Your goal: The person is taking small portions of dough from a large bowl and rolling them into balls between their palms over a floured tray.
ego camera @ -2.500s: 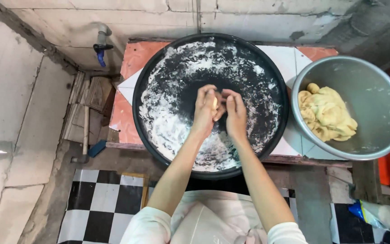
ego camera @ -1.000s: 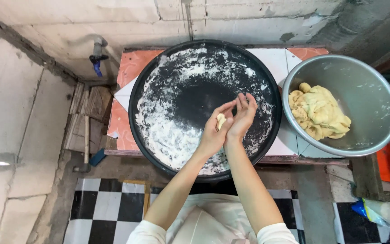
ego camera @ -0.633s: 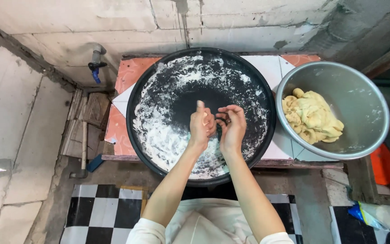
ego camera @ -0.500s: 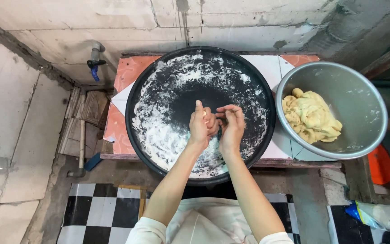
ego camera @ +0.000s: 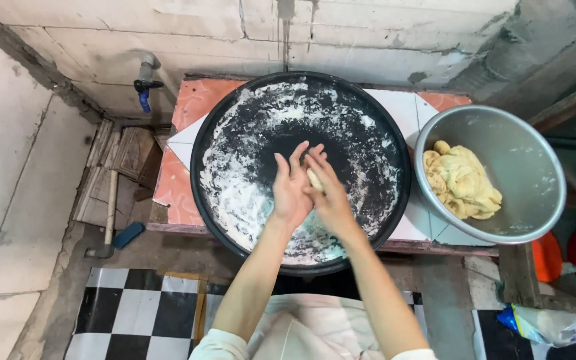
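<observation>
Your hands have come together now, left hand (ego camera: 290,189) and right hand (ego camera: 328,197) pressed flat around the small dough piece (ego camera: 315,179), mid-frame over the floury black tray (ego camera: 235,193).

Black tray (ego camera: 395,133) dusted white, yellow dough (ego camera: 463,180), black-and-white checkered floor (ego camera: 128,310).

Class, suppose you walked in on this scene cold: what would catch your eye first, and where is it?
First, the big round black tray dusted with white flour, filling the middle of the tiled table. Above it, the left hand and right hand press a small piece of dough between their palms. To the right sits a metal bowl holding a yellow dough mass.
</observation>
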